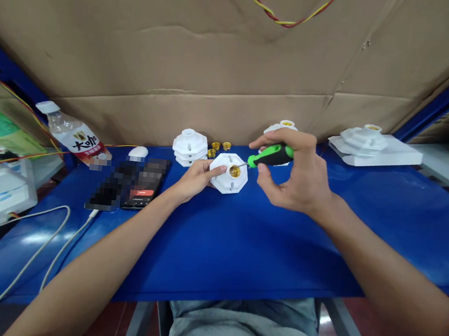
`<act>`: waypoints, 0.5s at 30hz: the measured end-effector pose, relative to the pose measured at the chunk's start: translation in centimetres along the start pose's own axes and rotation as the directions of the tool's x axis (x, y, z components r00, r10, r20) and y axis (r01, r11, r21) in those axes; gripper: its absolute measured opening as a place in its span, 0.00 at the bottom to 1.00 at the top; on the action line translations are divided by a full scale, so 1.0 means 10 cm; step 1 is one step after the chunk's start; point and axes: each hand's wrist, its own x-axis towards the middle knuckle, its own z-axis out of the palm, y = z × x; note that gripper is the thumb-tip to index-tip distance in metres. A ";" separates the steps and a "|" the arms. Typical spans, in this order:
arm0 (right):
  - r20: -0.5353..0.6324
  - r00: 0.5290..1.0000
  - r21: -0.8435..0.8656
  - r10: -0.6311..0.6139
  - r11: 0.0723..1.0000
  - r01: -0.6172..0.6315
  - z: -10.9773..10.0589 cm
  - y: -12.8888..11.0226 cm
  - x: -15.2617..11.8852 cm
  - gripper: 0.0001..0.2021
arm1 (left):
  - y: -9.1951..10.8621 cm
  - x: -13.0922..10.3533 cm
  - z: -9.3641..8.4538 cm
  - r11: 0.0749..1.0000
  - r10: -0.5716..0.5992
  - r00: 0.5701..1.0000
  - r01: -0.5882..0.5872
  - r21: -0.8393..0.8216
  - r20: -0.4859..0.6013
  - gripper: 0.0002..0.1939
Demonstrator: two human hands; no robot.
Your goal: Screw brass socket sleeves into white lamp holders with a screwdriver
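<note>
A white octagonal lamp socket [227, 183] with a brass threaded ring [235, 171] in its centre is held up by its left edge in my left hand [198, 179]. My right hand [302, 173] grips a green and black screwdriver [272, 155], whose shaft points left with its tip at the brass ring. Just behind my left hand stands a stack of white octagonal pieces [190, 145], with several loose brass rings [226, 146] beside it. More white sockets [283, 126] stand partly hidden behind my right hand.
Phones [146, 184], a white oval object [138, 152] and a drink bottle [73, 133] lie at left, near a white cable [64, 247]. At back right, white sockets [364, 140] rest on a white box [400, 152]. Twisted wires [278, 19] hang above the blue tabletop [239, 255].
</note>
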 end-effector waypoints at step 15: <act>-0.064 0.998 0.017 -0.026 1.000 0.027 0.02 -0.03 -0.01 0.30 | 0.05 -0.01 0.05 1.000 0.010 0.999 -0.010 0.005 0.032 0.19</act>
